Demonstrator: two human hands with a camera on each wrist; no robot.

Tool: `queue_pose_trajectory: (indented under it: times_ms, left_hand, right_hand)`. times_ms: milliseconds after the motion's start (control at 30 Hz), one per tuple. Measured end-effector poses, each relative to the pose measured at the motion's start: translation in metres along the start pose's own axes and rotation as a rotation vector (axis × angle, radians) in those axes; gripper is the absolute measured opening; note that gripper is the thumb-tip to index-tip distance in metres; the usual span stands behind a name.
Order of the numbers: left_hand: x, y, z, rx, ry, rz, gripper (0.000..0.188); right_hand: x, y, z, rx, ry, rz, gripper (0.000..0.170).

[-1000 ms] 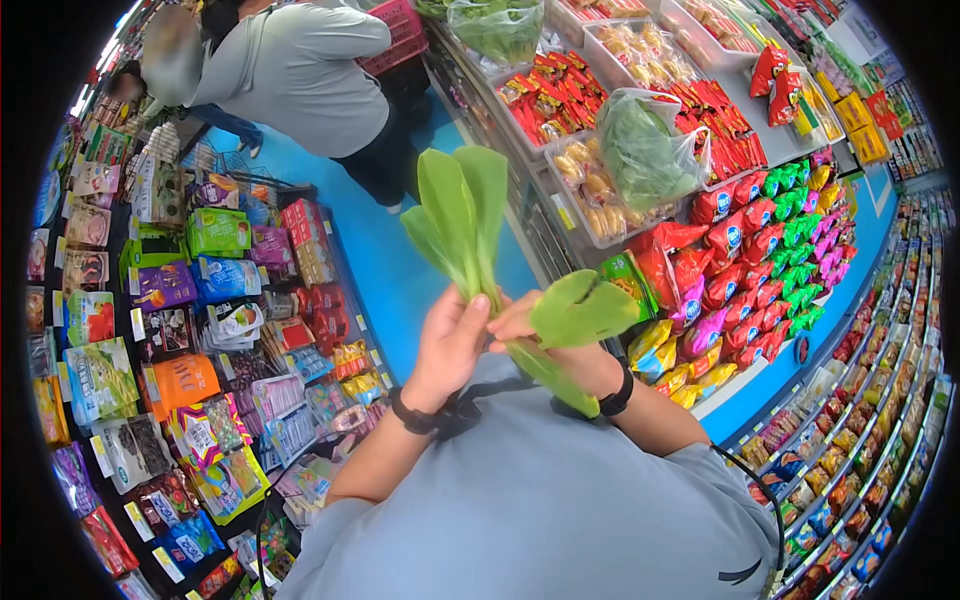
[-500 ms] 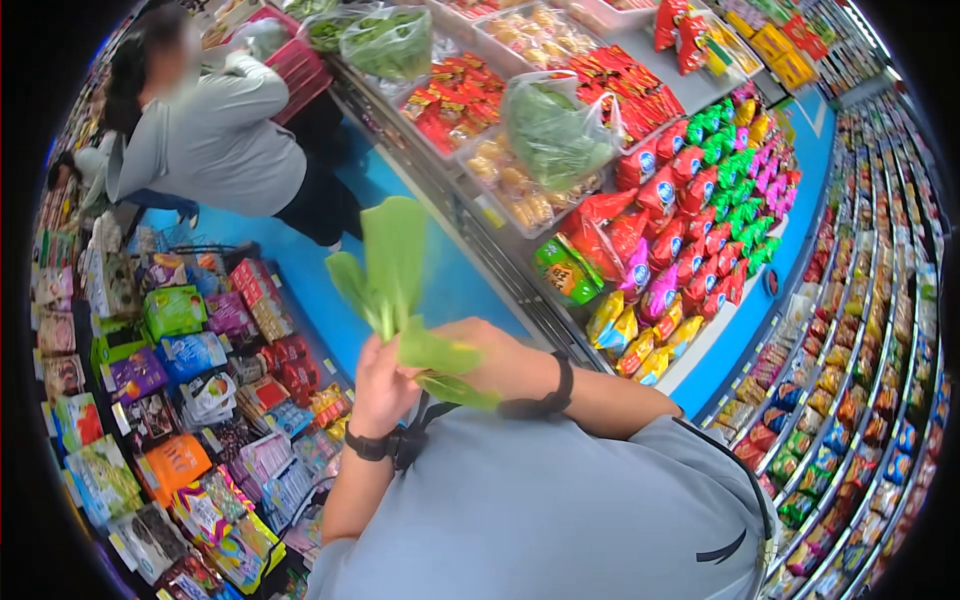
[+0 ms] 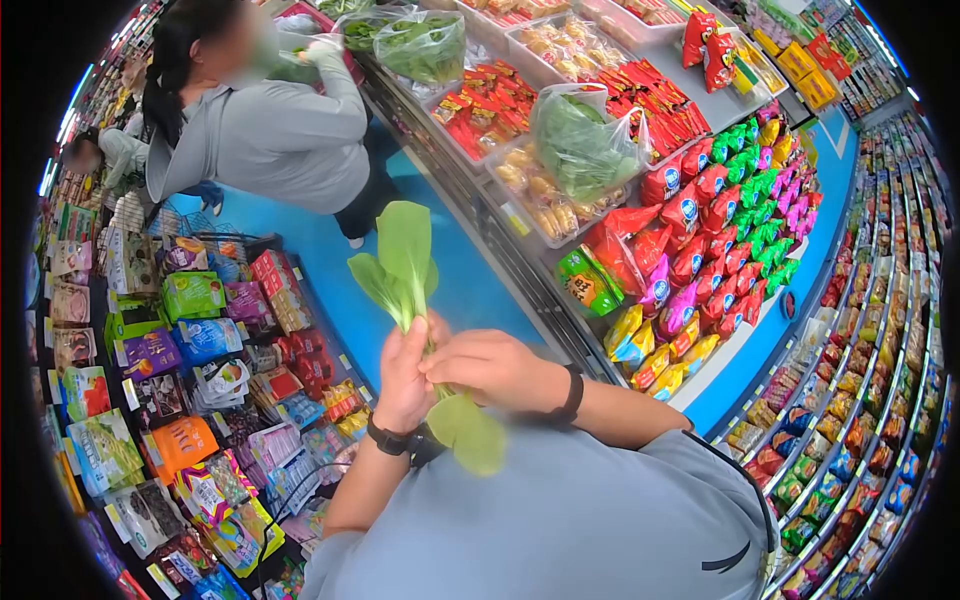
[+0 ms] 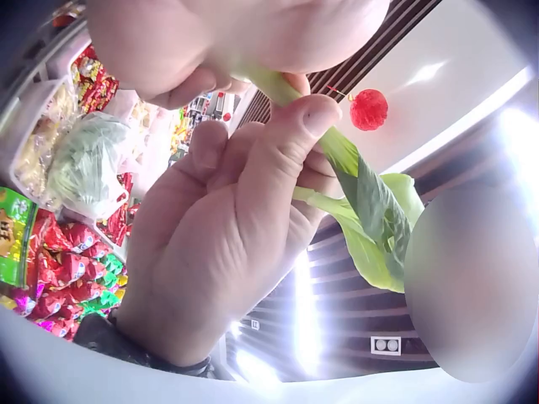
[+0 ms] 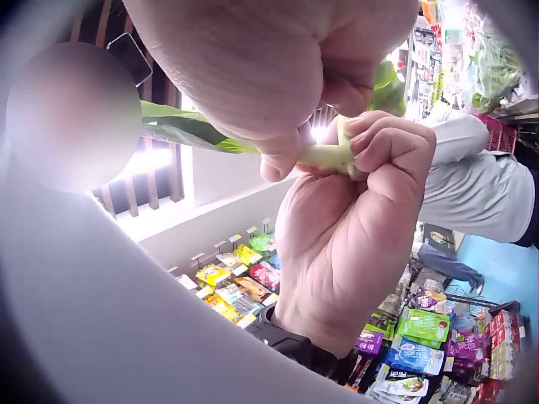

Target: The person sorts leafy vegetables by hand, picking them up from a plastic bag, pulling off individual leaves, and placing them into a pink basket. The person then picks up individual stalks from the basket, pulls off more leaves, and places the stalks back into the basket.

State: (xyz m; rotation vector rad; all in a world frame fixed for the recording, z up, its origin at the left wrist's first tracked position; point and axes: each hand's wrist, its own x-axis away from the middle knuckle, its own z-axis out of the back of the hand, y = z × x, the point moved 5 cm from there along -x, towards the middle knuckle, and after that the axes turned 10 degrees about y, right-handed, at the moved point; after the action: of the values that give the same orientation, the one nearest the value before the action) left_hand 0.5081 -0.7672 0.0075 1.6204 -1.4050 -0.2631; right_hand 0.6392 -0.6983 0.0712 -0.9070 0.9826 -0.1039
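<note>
A small head of bok choy (image 3: 402,262) stands upright from my left hand (image 3: 402,378), which grips its pale stalks, green leaves fanning out above the fingers. Right beside it, my right hand (image 3: 495,370) pinches a separate-looking bok choy leaf (image 3: 468,435) that hangs toward my shirt. In the left wrist view, the right hand (image 4: 227,227) has its thumb pressed on this leaf's stalk. The right wrist view shows the left hand (image 5: 358,194) with fingers curled round the pale stalk base (image 5: 328,156). Whether that leaf is still joined to the head I cannot tell.
Snack packs (image 3: 190,350) fill a shelf on my left. To the right, a display holds red snack bags (image 3: 690,205), trays and a plastic bag of greens (image 3: 585,145). Ahead, a person in grey (image 3: 265,140) stands on the blue floor (image 3: 465,250). Curved shelves (image 3: 860,380) line the far right.
The bok choy leaf in my right hand has swung from my right to hang down below the hands. My right hand has come across closer to the left. The view has shifted.
</note>
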Motion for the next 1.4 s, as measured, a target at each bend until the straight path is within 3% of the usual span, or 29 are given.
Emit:
queue_pose_trajectory:
  times_ms: [133,367,433,500,567,600,700,733,833,933,1033,1100,1233,1333,1400]
  left_hand:
    - [0.0,0.006,-0.01,-0.072,0.094,-0.072,0.031]
    - [-0.01,0.003,-0.002,0.095,0.138,-0.143,0.021]
    - [-0.028,0.006,0.023,0.221,0.188,-0.191,0.018]
    - [-0.022,0.004,0.026,0.065,0.127,-0.19,0.015]
    - [-0.014,-0.003,0.026,-0.003,0.118,-0.167,0.015]
    - [-0.014,-0.003,0.027,-0.007,0.132,-0.189,0.015]
    - [-0.015,-0.003,0.027,-0.023,0.186,-0.206,0.016]
    - [-0.014,0.0,0.025,-0.021,0.216,-0.185,0.017]
    - [-0.01,0.001,0.027,-0.041,0.166,-0.156,0.019]
    - [-0.01,0.001,0.03,-0.079,0.048,-0.157,0.027]
    - [-0.009,0.006,0.019,-0.103,-0.016,-0.141,0.04]
    - [-0.01,0.011,0.011,-0.097,-0.101,-0.143,0.049]
    - [-0.01,0.01,0.011,-0.135,-0.042,-0.099,0.05]
    - [-0.011,0.009,0.013,-0.186,-0.024,-0.098,0.048]
    - [-0.012,0.008,0.014,-0.199,-0.014,-0.095,0.048]
  right_hand:
    - [0.0,-0.002,-0.001,0.036,0.018,0.052,0.032]
    - [0.01,-0.006,-0.004,0.069,-0.051,0.143,0.024]
    - [0.016,-0.006,-0.014,-0.08,-0.065,-0.025,0.016]
    - [0.018,0.001,-0.007,-0.128,-0.003,-0.224,0.013]
    - [0.011,0.015,0.01,-0.121,0.106,-0.438,0.015]
    - [0.016,0.026,0.014,-0.115,0.061,-0.507,0.021]
    - [0.026,0.041,0.029,-0.158,0.219,-0.6,0.021]
    - [0.029,0.044,0.031,-0.207,0.204,-0.722,0.022]
    - [0.038,0.052,0.026,-0.357,0.304,-0.742,0.022]
    - [0.035,0.055,0.024,-0.303,0.256,-0.668,0.019]
    - [0.041,0.063,0.02,-0.203,0.185,-0.833,0.025]
    - [0.041,0.064,0.019,-0.301,0.189,-0.867,0.026]
    - [0.031,0.063,0.023,-0.392,0.188,-0.92,0.026]
    - [0.022,0.061,0.034,-0.253,0.208,-1.006,0.026]
    - [0.027,0.071,0.033,-0.219,0.2,-0.944,0.027]
